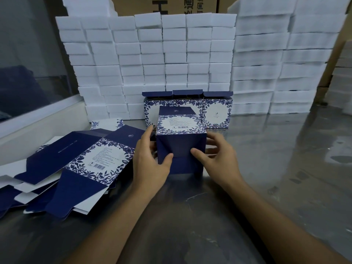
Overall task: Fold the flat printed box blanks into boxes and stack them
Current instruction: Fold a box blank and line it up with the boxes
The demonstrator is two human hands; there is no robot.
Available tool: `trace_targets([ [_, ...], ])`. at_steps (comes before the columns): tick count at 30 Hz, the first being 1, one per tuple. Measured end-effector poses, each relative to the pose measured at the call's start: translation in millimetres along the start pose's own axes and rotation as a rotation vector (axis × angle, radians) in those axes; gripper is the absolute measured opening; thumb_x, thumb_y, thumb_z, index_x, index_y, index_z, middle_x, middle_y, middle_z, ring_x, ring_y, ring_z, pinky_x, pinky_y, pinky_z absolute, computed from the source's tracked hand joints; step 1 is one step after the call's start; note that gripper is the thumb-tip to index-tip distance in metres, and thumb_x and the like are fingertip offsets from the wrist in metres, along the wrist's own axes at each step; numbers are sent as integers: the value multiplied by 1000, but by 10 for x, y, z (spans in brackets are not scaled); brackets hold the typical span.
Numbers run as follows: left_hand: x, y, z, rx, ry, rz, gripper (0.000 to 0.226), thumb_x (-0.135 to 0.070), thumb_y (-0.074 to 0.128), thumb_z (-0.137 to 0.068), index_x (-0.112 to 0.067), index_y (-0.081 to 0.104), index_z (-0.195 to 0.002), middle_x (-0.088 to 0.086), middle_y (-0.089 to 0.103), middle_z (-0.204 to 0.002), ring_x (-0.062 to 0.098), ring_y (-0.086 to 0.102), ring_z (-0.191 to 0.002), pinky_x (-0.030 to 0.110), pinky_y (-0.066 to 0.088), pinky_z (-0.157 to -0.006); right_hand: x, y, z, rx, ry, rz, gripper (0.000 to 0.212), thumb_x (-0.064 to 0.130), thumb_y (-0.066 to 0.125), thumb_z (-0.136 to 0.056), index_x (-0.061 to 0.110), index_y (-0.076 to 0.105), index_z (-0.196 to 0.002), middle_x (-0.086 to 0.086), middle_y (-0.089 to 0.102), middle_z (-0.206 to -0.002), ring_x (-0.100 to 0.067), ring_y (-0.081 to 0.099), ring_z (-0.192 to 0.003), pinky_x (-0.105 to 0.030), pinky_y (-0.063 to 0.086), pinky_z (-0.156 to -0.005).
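Observation:
A navy and white floral box (181,141) lies on its side at the table's middle, its dark folded end facing me. My left hand (150,159) grips its left side with the thumb pressed on the end flaps. My right hand (215,157) grips the right side, thumb on the same flaps. A loose pile of flat printed blanks (80,164) spreads over the table to the left. Behind the held box, a row of three folded boxes (217,113) stands upright with top flaps open.
Tall stacks of white foam blocks (171,58) wall off the back of the shiny metal table (276,168). Brown cartons (163,4) rise behind them. A white ledge (38,126) with a glass pane runs along the left.

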State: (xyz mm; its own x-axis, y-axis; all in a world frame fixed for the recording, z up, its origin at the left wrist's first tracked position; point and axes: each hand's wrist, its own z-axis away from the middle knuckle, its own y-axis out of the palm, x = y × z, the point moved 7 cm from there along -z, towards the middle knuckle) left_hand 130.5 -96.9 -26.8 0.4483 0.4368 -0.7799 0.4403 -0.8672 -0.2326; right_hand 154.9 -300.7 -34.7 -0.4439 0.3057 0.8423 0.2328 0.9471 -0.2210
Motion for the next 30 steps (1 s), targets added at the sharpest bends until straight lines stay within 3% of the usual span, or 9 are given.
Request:
trace_targets([
  [4, 2, -55, -22, -51, -2, -113, 95, -15, 86, -72, -21, 33, -150, -1, 54, -116, 14, 59, -96, 38, 54, -88, 31, 42, 29, -7, -36, 46, 60, 27, 88, -76, 36, 52, -124, 16, 63, -110, 0, 64, -89, -18, 56, -68],
  [7, -111, -55, 5, -50, 111, -164, 94, -15, 88, -68, -22, 38, -148, -8, 45, -112, -5, 47, -89, 5, 41, -84, 70, 40, 44, -26, -68, 68, 65, 29, 89, -73, 39, 46, -121, 15, 63, -108, -3, 63, -90, -29, 58, -74],
  [10, -200, -49, 40, -64, 211, -236, 80, -12, 88, -67, -17, 51, -137, -3, 46, -106, -4, 39, -81, -4, 31, -78, 102, 33, 51, -42, -85, 86, 64, 30, 89, -73, 39, 45, -119, 11, 63, -107, -6, 63, -90, -38, 58, -77],
  [16, -229, -77, 51, -86, 241, -248, 71, -13, 88, -67, -14, 55, -129, -4, 48, -108, -5, 39, -84, -2, 31, -78, 119, 26, 76, -26, -107, 129, 69, 38, 86, -75, 44, 43, -128, 14, 60, -109, -5, 62, -90, -42, 59, -78],
  [21, -212, -44, 70, -47, 238, -225, 79, -20, 89, -68, -15, 50, -137, -3, 47, -116, -12, 41, -94, -6, 27, -84, 149, 90, 110, 22, -121, 46, 65, 54, 74, -82, 49, 41, -138, 16, 54, -131, -4, 58, -108, -39, 58, -84],
  [23, -239, -58, 71, -62, 253, -191, 75, -29, 86, -71, -15, 52, -135, -3, 50, -118, -17, 42, -103, -3, 29, -85, 171, 62, 103, -16, -113, -8, 55, 63, 67, -81, 46, 49, -130, 21, 56, -125, -2, 60, -106, -36, 58, -83],
  [25, -269, -84, 68, -83, 260, -109, 64, -42, 77, -77, -16, 53, -131, -5, 52, -118, -11, 48, -109, 5, 38, -88, 201, 21, 91, -51, -121, -60, 42, 68, 61, -83, 45, 55, -119, 22, 59, -117, -5, 62, -106, -32, 57, -82],
  [28, -242, -96, 59, -88, 217, 15, 45, -49, 60, -83, -19, 54, -116, -4, 57, -111, 7, 57, -105, 28, 50, -86, 225, -9, 81, -91, -150, -62, 22, 59, 61, -88, 39, 56, -97, 14, 65, -102, -10, 67, -99, -24, 54, -73],
  [30, -211, -94, 49, -90, 183, 41, 33, -49, 57, -83, -22, 52, -101, 0, 58, -100, 14, 59, -93, 34, 52, -79, 203, 1, 76, -104, -153, -29, 15, 46, 65, -89, 35, 55, -85, 9, 65, -94, -13, 66, -95, -23, 53, -69],
])
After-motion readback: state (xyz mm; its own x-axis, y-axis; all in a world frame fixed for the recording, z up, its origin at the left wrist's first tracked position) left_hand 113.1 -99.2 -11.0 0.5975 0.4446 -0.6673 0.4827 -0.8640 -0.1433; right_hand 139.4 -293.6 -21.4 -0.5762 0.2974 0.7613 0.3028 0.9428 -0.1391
